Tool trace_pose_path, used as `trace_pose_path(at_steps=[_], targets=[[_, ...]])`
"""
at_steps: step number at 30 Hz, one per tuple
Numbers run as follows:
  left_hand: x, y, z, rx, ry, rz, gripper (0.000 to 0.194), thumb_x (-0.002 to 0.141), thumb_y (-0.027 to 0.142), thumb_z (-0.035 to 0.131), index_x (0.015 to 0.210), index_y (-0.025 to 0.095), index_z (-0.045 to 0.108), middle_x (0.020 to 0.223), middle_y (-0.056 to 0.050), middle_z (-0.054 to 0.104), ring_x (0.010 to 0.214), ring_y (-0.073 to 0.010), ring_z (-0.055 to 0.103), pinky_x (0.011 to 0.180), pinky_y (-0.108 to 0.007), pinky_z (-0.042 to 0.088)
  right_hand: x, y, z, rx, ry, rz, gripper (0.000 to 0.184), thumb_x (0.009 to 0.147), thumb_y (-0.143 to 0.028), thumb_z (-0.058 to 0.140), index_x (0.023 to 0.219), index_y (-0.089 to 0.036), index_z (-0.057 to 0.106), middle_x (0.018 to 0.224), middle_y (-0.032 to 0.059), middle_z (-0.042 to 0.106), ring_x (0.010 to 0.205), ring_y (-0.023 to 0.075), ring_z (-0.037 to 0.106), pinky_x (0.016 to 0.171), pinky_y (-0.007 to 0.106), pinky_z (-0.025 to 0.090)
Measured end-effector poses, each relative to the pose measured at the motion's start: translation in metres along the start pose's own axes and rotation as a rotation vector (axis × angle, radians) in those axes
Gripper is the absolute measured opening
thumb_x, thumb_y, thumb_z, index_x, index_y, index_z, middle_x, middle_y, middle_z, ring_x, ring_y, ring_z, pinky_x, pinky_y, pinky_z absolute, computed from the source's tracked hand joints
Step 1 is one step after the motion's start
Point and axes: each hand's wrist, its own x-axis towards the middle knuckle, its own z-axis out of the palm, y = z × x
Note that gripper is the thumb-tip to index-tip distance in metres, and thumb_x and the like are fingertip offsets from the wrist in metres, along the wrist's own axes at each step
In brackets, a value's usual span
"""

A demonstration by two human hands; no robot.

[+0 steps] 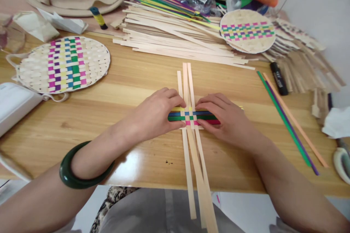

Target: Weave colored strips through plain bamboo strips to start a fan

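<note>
Long pale flat wood-like strips (189, 182): closest to us, lower ends reaching past the table edge toward six o'clock, tops pointing to twelve; feather-light and springy, I'd judge, and liable to crack if bent sharply.
Yellow-brown wood-grain table (136, 76): shiny under everything, so thin strips could well slide on it.
Broad stack of pale loose flat strips (175, 36): up at twelve, well apart from the weaving.
Pale oval woven panel with coloured bands (62, 65): out between nine and ten, its weave close-packed, probably far stiffer than single strips.
Bare left hand (164, 111): in from nine o'clock, fingertips by the upper edge of the coloured band, thumb by the lower, parted across it; squeezing or merely resting, I can't tell.
Bare right hand (225, 120): mirroring from three o'clock, thumb and fingers likewise parted across the band; again, no telling how firmly.
Narrow flat yellow, blue, green and pink strips (176, 118): running nine to three beneath the hands; smooth-looking, likely slippery, best gathered together close beside the crossing, as the ends would wag.
Small checkered woven patch (191, 118): and there's the heart of it, just off centre toward four, between both hands; loose and easily pulled apart, I'd guess, so press it flat, pinch opposite edges, never lift by one strip.
</note>
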Motion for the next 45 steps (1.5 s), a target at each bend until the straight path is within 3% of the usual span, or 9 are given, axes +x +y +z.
trace_pose_path(at_steps=[6, 28, 45], targets=[[-0.0005, 0.0018, 0.0020, -0.017, -0.039, 0.017, 0.014, 0.085, 0.025, 0.066, 0.097, 0.018, 0.068, 0.105, -0.006, 0.066, 0.101, -0.0221, 0.061, 0.090, -0.035, 0.049, -0.0002, 0.0008, 0.0031, 0.019, -0.011, -0.001, 0.018, 0.089, -0.024, 0.057, 0.105, -0.022, 0.066, 0.110, 0.0097, 0.068, 0.104, 0.0262, 0.060, 0.089, 0.046, 0.052], [0.0003, 0.0031, -0.0065, 0.009, -0.110, 0.011, 0.018, 0.086, 0.019, 0.063, 0.103, 0.019, 0.071, 0.108, -0.006, 0.067, 0.100, -0.0216, 0.062, 0.090, -0.034, 0.048, -0.0011, -0.0009, 0.0021, 0.012, -0.024, 0.007, 0.018, 0.088, -0.025, 0.060, 0.105, -0.020, 0.063, 0.111, 0.0099, 0.067, 0.105, 0.0262, 0.058, 0.090, 0.044, 0.052], [-0.0013, 0.0030, -0.0039, 0.082, -0.052, -0.057, 0.014, 0.081, 0.023, 0.071, 0.094, 0.018, 0.069, 0.104, -0.006, 0.066, 0.099, -0.0234, 0.062, 0.084, -0.035, 0.049, -0.0014, 0.0015, 0.0011, -0.082, 0.047, 0.022, 0.020, 0.087, -0.027, 0.061, 0.105, -0.018, 0.063, 0.105, 0.0101, 0.068, 0.099, 0.0262, 0.060, 0.084, 0.041, 0.052]])
